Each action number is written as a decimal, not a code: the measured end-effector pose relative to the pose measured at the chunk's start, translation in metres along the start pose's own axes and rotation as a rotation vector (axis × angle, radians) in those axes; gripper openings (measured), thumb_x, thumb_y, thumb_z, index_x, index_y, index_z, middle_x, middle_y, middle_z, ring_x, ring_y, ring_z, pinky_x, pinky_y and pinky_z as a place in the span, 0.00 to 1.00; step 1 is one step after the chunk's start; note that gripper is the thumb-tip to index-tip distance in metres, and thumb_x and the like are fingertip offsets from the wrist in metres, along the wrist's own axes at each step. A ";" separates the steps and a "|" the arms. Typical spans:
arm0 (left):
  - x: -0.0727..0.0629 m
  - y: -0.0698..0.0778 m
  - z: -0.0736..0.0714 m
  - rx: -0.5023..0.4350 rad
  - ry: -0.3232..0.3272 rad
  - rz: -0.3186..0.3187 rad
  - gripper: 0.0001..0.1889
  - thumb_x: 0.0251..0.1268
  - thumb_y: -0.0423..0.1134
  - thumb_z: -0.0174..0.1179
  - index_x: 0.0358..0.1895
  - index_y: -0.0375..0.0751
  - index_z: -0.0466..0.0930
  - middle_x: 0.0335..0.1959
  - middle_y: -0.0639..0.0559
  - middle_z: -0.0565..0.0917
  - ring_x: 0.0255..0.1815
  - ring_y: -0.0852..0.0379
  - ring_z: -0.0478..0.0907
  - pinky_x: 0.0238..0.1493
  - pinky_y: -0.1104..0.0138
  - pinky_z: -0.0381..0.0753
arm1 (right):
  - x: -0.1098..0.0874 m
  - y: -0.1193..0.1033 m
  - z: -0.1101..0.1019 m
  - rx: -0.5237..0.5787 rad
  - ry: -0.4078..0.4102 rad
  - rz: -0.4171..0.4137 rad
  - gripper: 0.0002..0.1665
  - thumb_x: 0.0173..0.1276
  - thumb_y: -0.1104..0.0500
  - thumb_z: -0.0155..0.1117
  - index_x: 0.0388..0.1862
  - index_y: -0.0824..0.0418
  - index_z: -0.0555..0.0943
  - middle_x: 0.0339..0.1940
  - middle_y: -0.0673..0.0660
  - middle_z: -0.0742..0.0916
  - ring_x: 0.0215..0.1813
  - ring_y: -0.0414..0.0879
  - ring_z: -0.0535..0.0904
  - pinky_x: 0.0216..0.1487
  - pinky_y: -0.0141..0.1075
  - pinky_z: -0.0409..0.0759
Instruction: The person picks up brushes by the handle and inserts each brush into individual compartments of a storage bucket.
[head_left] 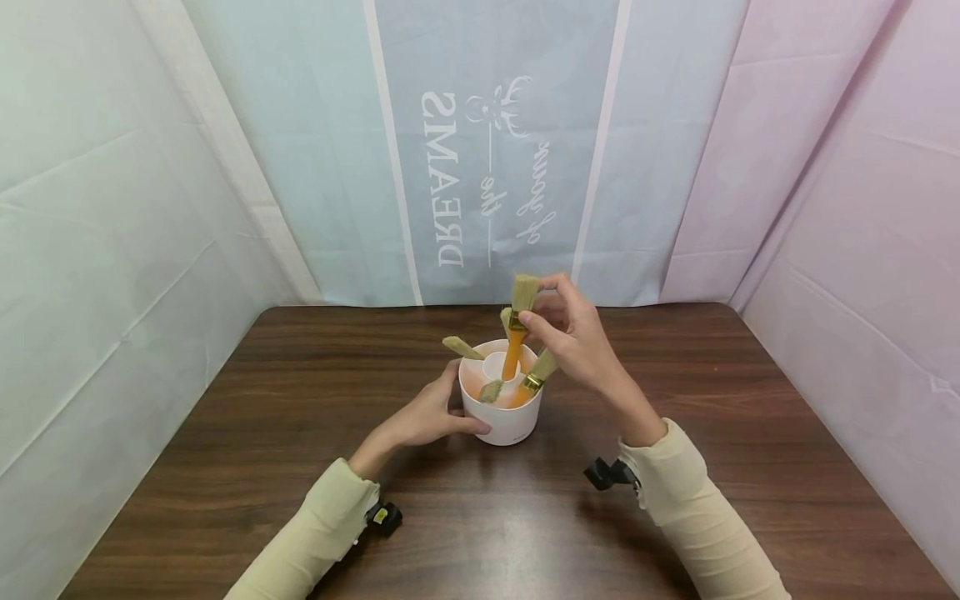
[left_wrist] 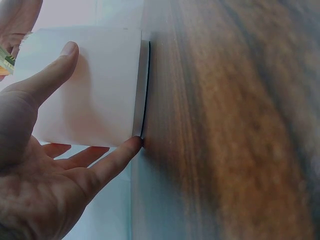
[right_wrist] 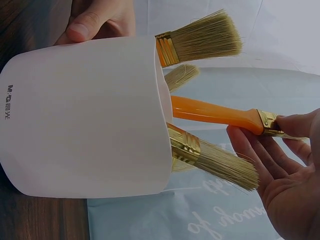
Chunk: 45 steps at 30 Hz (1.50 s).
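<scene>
A white, round desk organizer (head_left: 504,427) with a small central tube stands on the table. My left hand (head_left: 423,414) holds its left side, the thumb across the front wall and the other fingers around the back. Above it, my right hand (head_left: 572,337) pinches a paintbrush (head_left: 513,350) at its metal ferrule. That brush is bristles up, and the lower end of its orange handle is inside the organizer, hidden by the wall in the right wrist view. Several other paintbrushes, such as one at the right (right_wrist: 215,162) and one at the left (right_wrist: 205,40), lean out over the rim.
The brown wood-grain table (head_left: 315,358) extends around the organizer. Behind it hangs a pale blue cloth (head_left: 487,50) with mirrored white lettering, and light cloth walls (head_left: 862,208) flank both sides. Black camera mounts (head_left: 611,473) sit at both wrists.
</scene>
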<state>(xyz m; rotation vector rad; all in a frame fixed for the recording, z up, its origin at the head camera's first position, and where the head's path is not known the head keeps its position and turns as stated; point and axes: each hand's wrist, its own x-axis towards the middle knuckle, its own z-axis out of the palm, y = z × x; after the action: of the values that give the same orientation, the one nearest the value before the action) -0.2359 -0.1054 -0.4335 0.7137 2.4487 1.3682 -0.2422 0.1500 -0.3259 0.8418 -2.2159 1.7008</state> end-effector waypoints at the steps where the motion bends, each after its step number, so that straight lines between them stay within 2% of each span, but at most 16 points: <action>1: 0.000 0.000 0.000 0.000 0.000 0.001 0.58 0.55 0.47 0.79 0.82 0.47 0.45 0.79 0.47 0.64 0.77 0.50 0.67 0.76 0.47 0.69 | 0.000 0.000 0.000 -0.001 0.000 0.001 0.16 0.76 0.66 0.62 0.59 0.63 0.71 0.46 0.67 0.89 0.42 0.47 0.90 0.39 0.40 0.90; 14: 0.000 0.000 0.000 -0.011 -0.004 0.001 0.58 0.56 0.46 0.79 0.82 0.48 0.46 0.79 0.47 0.65 0.77 0.50 0.67 0.75 0.47 0.70 | 0.000 0.000 0.000 -0.022 0.001 -0.020 0.14 0.77 0.65 0.60 0.58 0.65 0.71 0.45 0.68 0.89 0.40 0.48 0.90 0.38 0.39 0.90; 25: -0.001 0.002 0.000 -0.014 -0.003 -0.011 0.57 0.56 0.47 0.79 0.82 0.50 0.46 0.79 0.47 0.65 0.77 0.50 0.67 0.75 0.47 0.71 | 0.000 -0.001 0.000 -0.023 -0.004 0.002 0.12 0.78 0.64 0.60 0.56 0.64 0.72 0.45 0.67 0.89 0.38 0.49 0.89 0.37 0.40 0.90; 33: -0.001 0.002 0.000 -0.025 -0.005 0.023 0.56 0.55 0.45 0.80 0.81 0.52 0.48 0.78 0.48 0.66 0.76 0.50 0.68 0.73 0.49 0.74 | 0.000 0.001 0.000 -0.035 -0.004 -0.001 0.10 0.77 0.66 0.60 0.52 0.66 0.73 0.42 0.69 0.90 0.35 0.49 0.89 0.36 0.40 0.90; 41: -0.001 0.001 0.000 -0.025 -0.002 0.021 0.56 0.55 0.45 0.80 0.81 0.53 0.47 0.78 0.49 0.65 0.77 0.50 0.68 0.73 0.49 0.73 | -0.001 0.002 -0.001 -0.037 0.010 -0.002 0.09 0.77 0.64 0.60 0.51 0.65 0.73 0.43 0.67 0.90 0.37 0.46 0.89 0.37 0.40 0.90; 45: -0.001 0.002 0.000 -0.029 -0.002 0.020 0.56 0.55 0.45 0.80 0.81 0.52 0.47 0.78 0.49 0.65 0.77 0.51 0.68 0.74 0.49 0.73 | -0.001 0.001 -0.001 -0.038 0.016 -0.005 0.09 0.77 0.65 0.61 0.51 0.66 0.73 0.43 0.68 0.90 0.37 0.50 0.89 0.37 0.40 0.90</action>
<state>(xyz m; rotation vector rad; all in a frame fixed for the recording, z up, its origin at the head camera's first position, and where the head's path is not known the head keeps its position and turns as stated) -0.2343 -0.1051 -0.4317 0.7341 2.4213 1.4065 -0.2422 0.1511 -0.3268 0.8215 -2.2267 1.6519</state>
